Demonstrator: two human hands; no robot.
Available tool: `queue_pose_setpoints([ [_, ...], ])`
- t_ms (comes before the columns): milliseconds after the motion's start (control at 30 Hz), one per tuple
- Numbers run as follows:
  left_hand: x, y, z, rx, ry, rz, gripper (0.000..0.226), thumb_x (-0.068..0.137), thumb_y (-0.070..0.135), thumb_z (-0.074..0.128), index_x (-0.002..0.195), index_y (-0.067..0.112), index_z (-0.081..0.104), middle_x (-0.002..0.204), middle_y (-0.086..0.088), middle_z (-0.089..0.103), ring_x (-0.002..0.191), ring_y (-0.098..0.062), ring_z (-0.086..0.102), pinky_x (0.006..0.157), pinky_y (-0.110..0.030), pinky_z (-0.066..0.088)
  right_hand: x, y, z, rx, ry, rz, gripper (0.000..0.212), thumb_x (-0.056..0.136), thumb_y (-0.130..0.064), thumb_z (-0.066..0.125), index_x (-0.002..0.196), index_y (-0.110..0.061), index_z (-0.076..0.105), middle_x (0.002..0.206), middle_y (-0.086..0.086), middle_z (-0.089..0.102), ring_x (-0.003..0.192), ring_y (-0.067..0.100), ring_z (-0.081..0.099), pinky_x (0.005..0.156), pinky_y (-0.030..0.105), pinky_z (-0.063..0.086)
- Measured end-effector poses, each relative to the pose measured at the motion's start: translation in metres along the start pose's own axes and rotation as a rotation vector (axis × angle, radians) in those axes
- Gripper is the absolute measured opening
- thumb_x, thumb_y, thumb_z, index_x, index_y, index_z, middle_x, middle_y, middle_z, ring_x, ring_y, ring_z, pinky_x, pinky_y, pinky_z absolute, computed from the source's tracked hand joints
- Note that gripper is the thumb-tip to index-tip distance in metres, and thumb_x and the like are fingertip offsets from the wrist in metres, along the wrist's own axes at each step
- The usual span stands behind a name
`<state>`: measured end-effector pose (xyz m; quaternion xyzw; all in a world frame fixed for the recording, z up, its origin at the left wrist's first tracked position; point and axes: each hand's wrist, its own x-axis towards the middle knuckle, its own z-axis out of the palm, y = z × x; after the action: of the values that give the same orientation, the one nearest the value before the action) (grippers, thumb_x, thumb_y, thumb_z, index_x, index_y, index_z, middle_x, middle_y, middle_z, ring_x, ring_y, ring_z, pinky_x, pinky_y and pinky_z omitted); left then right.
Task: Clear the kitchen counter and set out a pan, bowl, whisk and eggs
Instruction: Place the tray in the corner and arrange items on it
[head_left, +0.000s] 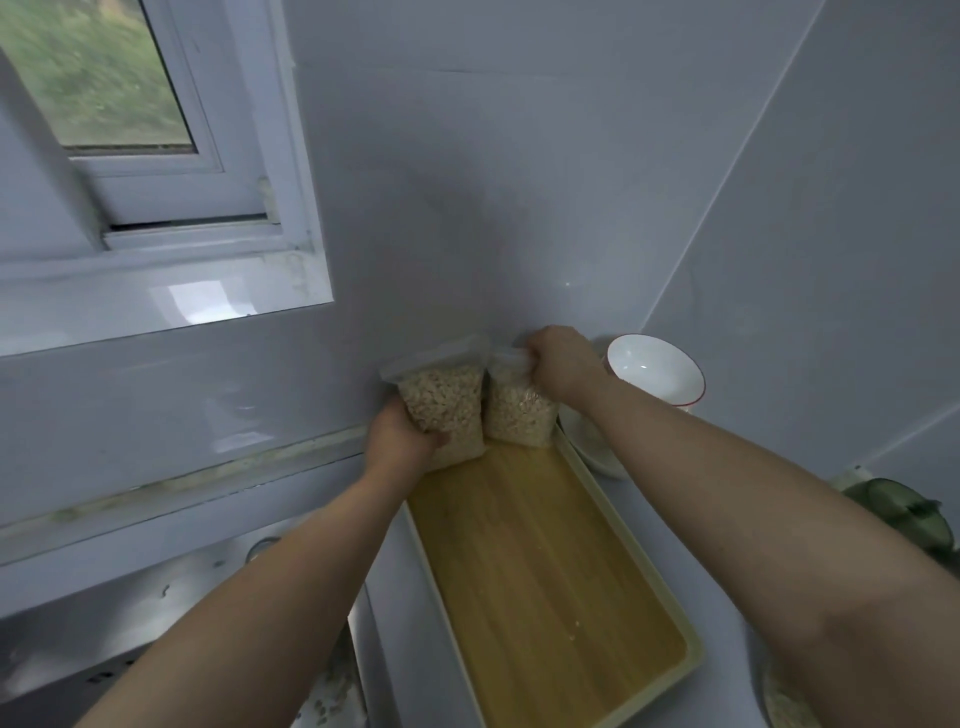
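Gripping with the left hand (400, 441) the lower part of the left bag (441, 405), fingers curled round its bottom corner. Pinching with the right hand (563, 366) the top seal of the right bag (519, 410), fingers closed tight over the plastic. Both clear zip bags, filled with pale flakes, upright and touching side by side at the 12 o'clock end of the tray (545, 571), backed against the tiled wall. Long wooden tray with a pale rim, lying on the white counter (400, 597), running from 12 o'clock toward 5 o'clock. At 3 o'clock of the right hand, just beside it: the bowl (654, 371), white with a thin red rim, tipped so its inside faces the camera, in the wall corner. At 6 o'clock of the bowl, a white dish (589, 452), partly hidden behind the right forearm, just beside the tray's rim. At 10 o'clock of the view, a window (130, 104) with greenery outside. At 4 o'clock, a blurred green item (904, 514); cannot tell what.
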<state>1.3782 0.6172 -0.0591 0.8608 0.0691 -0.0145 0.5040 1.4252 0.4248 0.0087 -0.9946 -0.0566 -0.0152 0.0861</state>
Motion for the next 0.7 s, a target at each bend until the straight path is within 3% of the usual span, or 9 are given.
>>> queue_pose_setpoints([
  [133, -0.003, -0.003, 0.000, -0.073, 0.013, -0.006, 0.062, 0.075, 0.007, 0.077, 0.130, 0.010, 0.050, 0.127, -0.010, 0.058, 0.119, -0.029, 0.053, 0.082, -0.025, 0.039, 0.001, 0.001, -0.002, 0.026, -0.001, -0.093, 0.019, 0.071, 0.005, 0.054, 0.083, 0.004, 0.068, 0.090, 0.022, 0.068, 0.089, 0.036, 0.061, 0.067, 0.028, 0.034],
  [233, 0.000, -0.004, 0.000, -0.068, 0.000, 0.000, 0.064, 0.075, 0.010, 0.077, 0.132, 0.011, 0.048, 0.128, -0.010, 0.058, 0.119, -0.029, 0.053, 0.083, -0.026, 0.039, -0.005, 0.005, 0.007, -0.069, -0.042, -0.072, 0.041, 0.073, -0.003, 0.055, 0.111, -0.013, 0.068, 0.107, 0.011, 0.068, 0.106, 0.033, 0.058, 0.087, 0.033, 0.042],
  [300, 0.002, -0.004, -0.002, 0.018, -0.006, -0.010, 0.062, 0.077, 0.017, 0.076, 0.132, 0.012, 0.047, 0.127, -0.009, 0.058, 0.117, -0.029, 0.054, 0.080, -0.026, 0.039, -0.008, 0.005, 0.012, -0.133, -0.073, 0.003, 0.049, 0.079, -0.011, 0.055, 0.127, -0.022, 0.057, 0.120, 0.007, 0.063, 0.119, 0.030, 0.049, 0.098, 0.037, 0.034],
  [500, -0.006, -0.010, -0.010, 0.134, -0.037, -0.146, 0.045, 0.082, 0.038, 0.070, 0.111, 0.004, 0.062, 0.108, -0.011, 0.066, 0.097, -0.028, 0.062, 0.065, -0.027, 0.039, -0.023, -0.001, 0.005, -0.045, 0.057, 0.069, 0.050, 0.078, -0.012, 0.061, 0.127, -0.011, 0.052, 0.129, 0.012, 0.053, 0.124, 0.030, 0.041, 0.104, 0.035, 0.031],
  [600, -0.015, -0.002, -0.017, 0.194, 0.048, -0.187, 0.036, 0.086, 0.038, 0.065, 0.103, 0.007, 0.065, 0.098, -0.011, 0.067, 0.092, -0.029, 0.062, 0.064, -0.028, 0.038, -0.037, -0.004, -0.001, 0.023, 0.034, 0.107, 0.052, 0.080, -0.014, 0.060, 0.131, -0.010, 0.048, 0.130, 0.012, 0.051, 0.124, 0.030, 0.042, 0.102, 0.033, 0.032],
  [700, -0.028, 0.011, -0.013, 0.179, 0.000, -0.113, 0.026, 0.088, 0.033, 0.064, 0.100, 0.009, 0.064, 0.092, -0.006, 0.063, 0.083, -0.022, 0.058, 0.061, -0.027, 0.037, -0.059, -0.007, -0.011, 0.075, 0.015, 0.123, 0.053, 0.081, -0.014, 0.060, 0.131, -0.008, 0.046, 0.129, 0.015, 0.050, 0.122, 0.031, 0.043, 0.099, 0.035, 0.035],
])
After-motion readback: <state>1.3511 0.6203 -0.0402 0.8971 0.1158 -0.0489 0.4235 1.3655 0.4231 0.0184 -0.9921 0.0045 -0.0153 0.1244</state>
